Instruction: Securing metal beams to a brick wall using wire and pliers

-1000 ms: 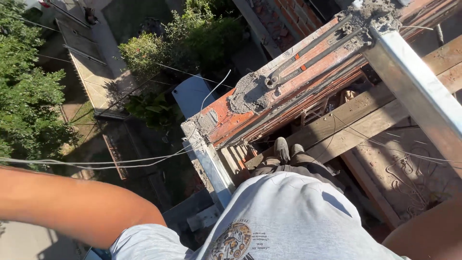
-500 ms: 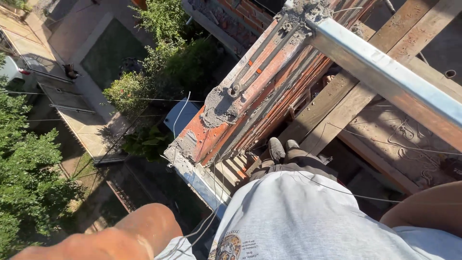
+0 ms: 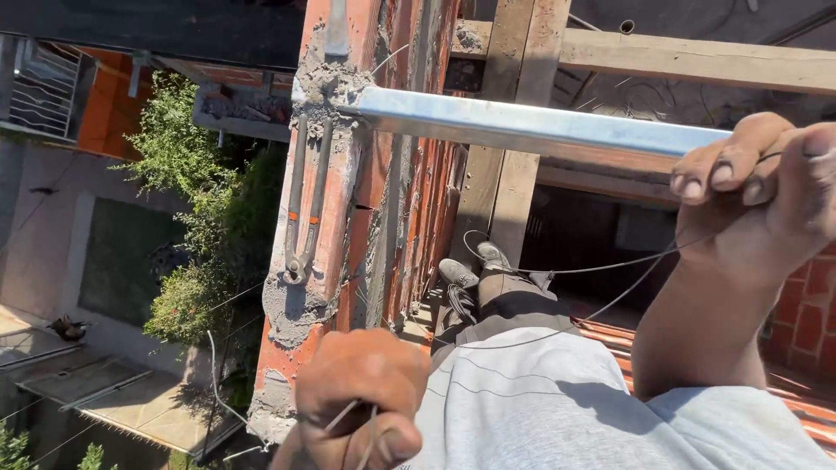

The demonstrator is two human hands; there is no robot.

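The left hand (image 3: 361, 396) is pinching a thin wire (image 3: 601, 268) low beside the brick wall (image 3: 348, 226). The wire is running rightward and upward across the grey shirt (image 3: 557, 409) to the right hand (image 3: 758, 187), which is closing around it by the metal bar (image 3: 531, 126).

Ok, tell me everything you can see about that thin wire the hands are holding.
The thin wire looks like bare grey metal, slack and curved rather than taut. One end is pinched in the right hand, which is raised beside the metal bar. From there it sags down and left in loose arcs, with a loop near the shoes, crossing in front of the grey shirt. Strands also pass through the closed left hand at the bottom edge. Its full length cannot be traced.
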